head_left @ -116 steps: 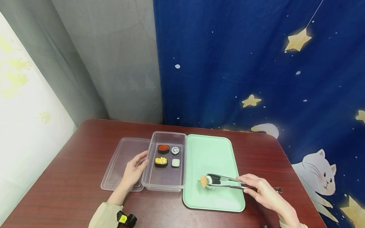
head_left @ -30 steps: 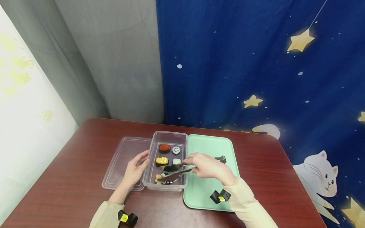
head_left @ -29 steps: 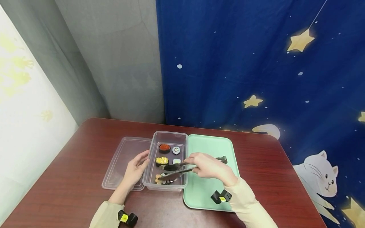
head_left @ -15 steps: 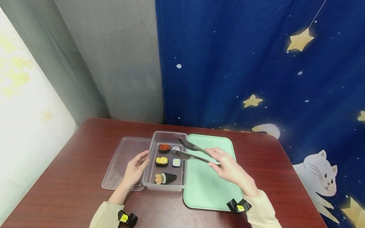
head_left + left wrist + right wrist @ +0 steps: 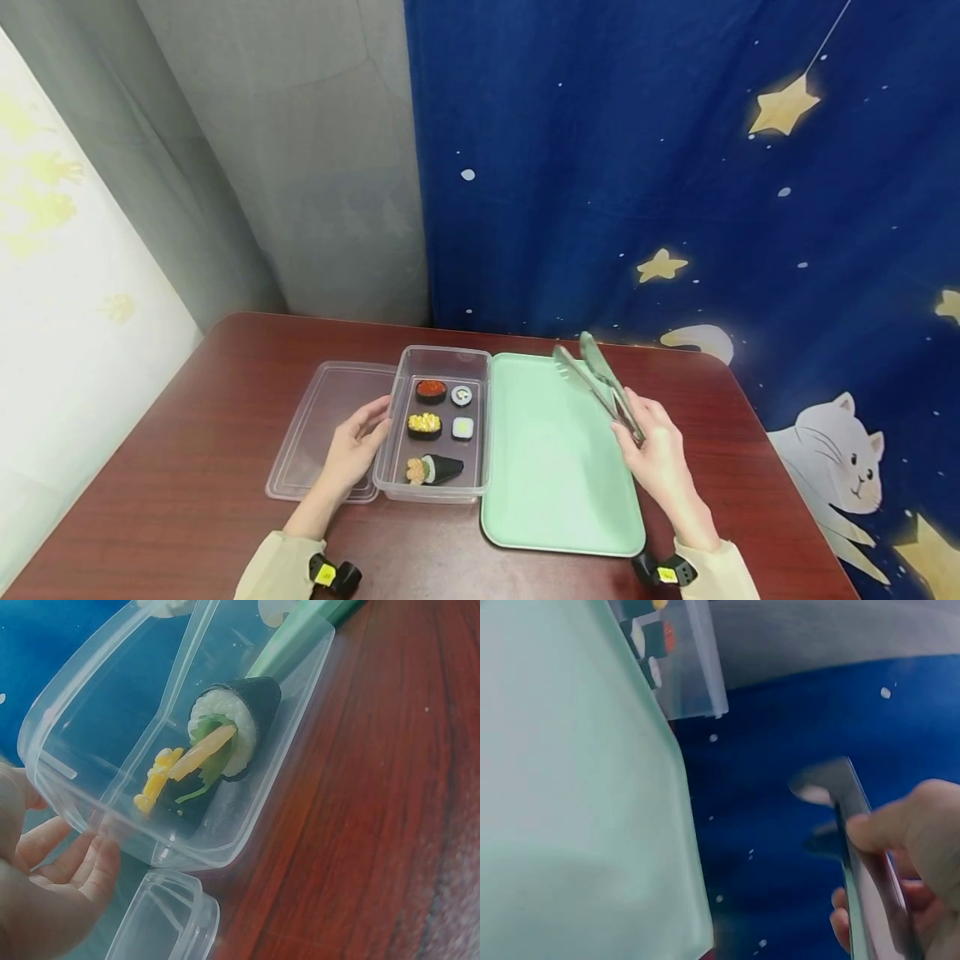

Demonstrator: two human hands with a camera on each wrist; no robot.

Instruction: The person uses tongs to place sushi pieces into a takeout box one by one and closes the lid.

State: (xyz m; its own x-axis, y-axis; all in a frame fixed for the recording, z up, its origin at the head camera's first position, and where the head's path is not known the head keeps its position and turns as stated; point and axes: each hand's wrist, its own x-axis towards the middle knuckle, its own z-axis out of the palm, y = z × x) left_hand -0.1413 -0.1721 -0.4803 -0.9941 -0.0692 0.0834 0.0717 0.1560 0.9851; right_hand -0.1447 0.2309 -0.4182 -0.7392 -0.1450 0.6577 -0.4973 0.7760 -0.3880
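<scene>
My right hand (image 5: 657, 450) holds metal tongs (image 5: 600, 379) above the right side of the green tray (image 5: 558, 467); their arms are spread, with nothing between the tips. In the right wrist view the tongs (image 5: 862, 855) are blurred. The fingers of my left hand (image 5: 354, 446) touch the left wall of a clear plastic box (image 5: 431, 493). Inside it lie a cone-shaped sushi hand roll (image 5: 442, 468), a corn-topped sushi (image 5: 424, 426), a red roe sushi (image 5: 431, 391), a round roll (image 5: 461, 395) and a square roll (image 5: 462, 428). The left wrist view shows the hand roll (image 5: 240, 727) close up.
A clear lid (image 5: 330, 425) lies left of the box, partly behind my left hand. The tray stands against the box's right side. Both are on a dark red wooden table (image 5: 187, 467), with a blue star-patterned curtain (image 5: 540, 208) behind it.
The tongs let go of the hand roll, which now lies in the front of the box. My right hand then moved right with the tongs, over the tray. My left hand stayed put.
</scene>
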